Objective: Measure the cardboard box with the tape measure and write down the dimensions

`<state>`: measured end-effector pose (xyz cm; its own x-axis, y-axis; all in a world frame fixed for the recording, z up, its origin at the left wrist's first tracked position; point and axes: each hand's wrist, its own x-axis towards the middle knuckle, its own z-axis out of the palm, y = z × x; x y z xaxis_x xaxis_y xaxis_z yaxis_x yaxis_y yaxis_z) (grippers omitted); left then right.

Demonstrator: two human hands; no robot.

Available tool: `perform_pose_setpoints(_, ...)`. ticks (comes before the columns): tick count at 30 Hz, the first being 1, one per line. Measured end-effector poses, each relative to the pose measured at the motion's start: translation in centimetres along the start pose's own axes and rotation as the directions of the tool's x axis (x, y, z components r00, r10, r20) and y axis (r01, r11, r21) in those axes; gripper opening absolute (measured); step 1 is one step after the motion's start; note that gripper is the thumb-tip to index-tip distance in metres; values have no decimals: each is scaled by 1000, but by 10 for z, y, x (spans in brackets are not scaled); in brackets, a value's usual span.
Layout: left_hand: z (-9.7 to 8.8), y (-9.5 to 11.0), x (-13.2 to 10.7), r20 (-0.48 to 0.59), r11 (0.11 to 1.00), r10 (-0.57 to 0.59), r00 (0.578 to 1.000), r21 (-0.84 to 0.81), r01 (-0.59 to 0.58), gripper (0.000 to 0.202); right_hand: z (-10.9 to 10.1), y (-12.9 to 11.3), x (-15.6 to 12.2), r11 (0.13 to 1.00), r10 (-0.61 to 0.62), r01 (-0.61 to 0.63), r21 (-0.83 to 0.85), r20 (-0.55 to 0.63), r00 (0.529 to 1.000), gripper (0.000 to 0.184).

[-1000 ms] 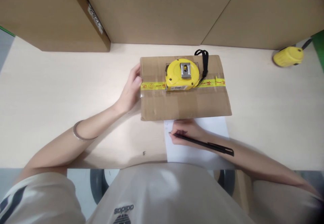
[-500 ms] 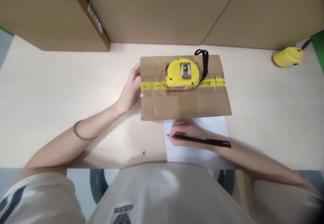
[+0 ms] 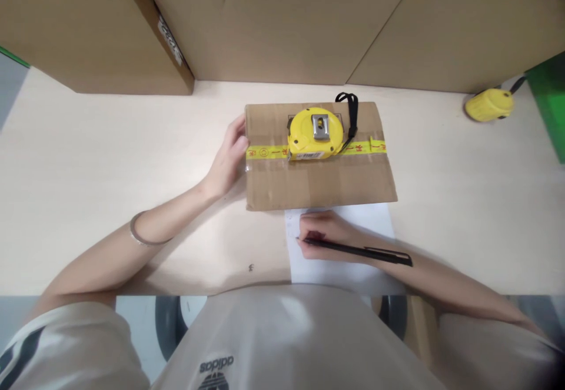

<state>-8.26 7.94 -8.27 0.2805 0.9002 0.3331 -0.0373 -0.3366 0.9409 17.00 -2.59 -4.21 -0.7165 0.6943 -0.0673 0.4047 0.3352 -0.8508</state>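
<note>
My left hand (image 3: 227,160) rests against the left side of a cardboard box (image 3: 322,184). Its thumb is at the box's edge, and some fingertips are hidden behind that side. Yellow printed tape runs across the box, and a yellow tape measure (image 3: 314,134) with a metal clip and a black wrist strap (image 3: 352,113) lies on top. Below the box, my right hand (image 3: 324,234) is closed round a black pen (image 3: 366,253). The pen's tip touches or hovers just over a white sheet of paper (image 3: 339,275) with faint marks by its left edge. The box covers the sheet's top.
Large cardboard boxes (image 3: 273,31) stand along the back of the pale table (image 3: 110,160), one more (image 3: 88,43) jutting forward at the left. A second yellow tape measure (image 3: 489,105) lies at the far right. The table's front edge runs close to my body.
My right hand with the pen has shifted slightly right and down on the paper. My left hand stays at the box. The whole view has shifted a little.
</note>
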Motion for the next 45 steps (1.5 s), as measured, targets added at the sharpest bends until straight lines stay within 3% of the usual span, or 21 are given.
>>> perform_pose_setpoints(4,1,3,-2,-6,1000,15,1000,-9,-15,70,-21,-15,-16,973,64,-30,-231,144,987,14)
perform_pose_setpoints(7,-2,6,-5,33,994,67,997,86,-70,77,-39,-29,-27,821,248,-93,-563,206,947,11)
perform_pose_setpoints(12,-6,9,-7,104,982,97,990,151,-112,67,-53,-36,-33,479,574,-234,-846,100,813,17)
perform_pose_setpoints(16,-6,8,-5,97,989,90,991,106,-100,62,-47,-28,-34,288,640,-310,-906,-59,766,26)
perform_pose_setpoints(18,-6,8,-4,96,990,91,991,100,-100,62,-47,-28,-35,248,649,-331,-910,-97,754,28)
perform_pose_setpoints(20,-6,8,-4,90,990,95,991,100,-104,62,-55,-36,-39,280,642,-324,-904,-74,763,20)
perform_pose_setpoints(22,-7,7,-4,88,989,97,991,107,-106,63,-70,-50,-43,441,568,-256,-860,47,821,14)
perform_pose_setpoints(24,-8,7,-4,95,989,89,992,113,-99,66,-89,-66,-41,680,377,-143,-719,176,909,12)
perform_pose_setpoints(25,-9,6,-4,100,990,81,992,111,-92,69,-98,-73,-36,773,246,-88,-628,169,954,13)
perform_pose_setpoints(26,-10,6,-5,102,990,76,992,109,-87,71,-105,-77,-28,825,121,-53,-563,83,989,17)
perform_pose_setpoints(27,-11,6,-5,104,990,76,992,110,-88,72,-111,-78,-17,841,29,-58,-538,-62,998,22)
perform_pose_setpoints(28,-12,6,-4,106,989,82,991,117,-94,72,-115,-76,-3,833,-53,-83,-547,-229,972,27)
perform_pose_setpoints(29,-12,6,-4,109,986,93,990,128,-107,72,-118,-71,11,800,-111,-153,-580,-395,912,30)
perform_pose_setpoints(30,-13,6,-3,114,982,104,988,144,-120,70,-119,-64,26,779,-139,-198,-595,-471,871,37)
perform_pose_setpoints(34,-11,11,0,93,970,121,988,201,-137,61,-120,-30,60,754,-157,-73,-653,-287,945,58)
perform_pose_setpoints(36,-7,13,1,43,976,90,995,195,-97,58,-119,-24,61,751,-200,-25,-660,-264,944,60)
perform_pose_setpoints(40,0,19,1,-35,996,-22,999,88,25,65,-115,-35,57,807,-229,3,-590,-308,923,65)
perform_pose_setpoints(45,1,24,2,3,997,-73,997,-37,73,69,-114,-63,81,782,-188,-10,-623,-251,949,57)
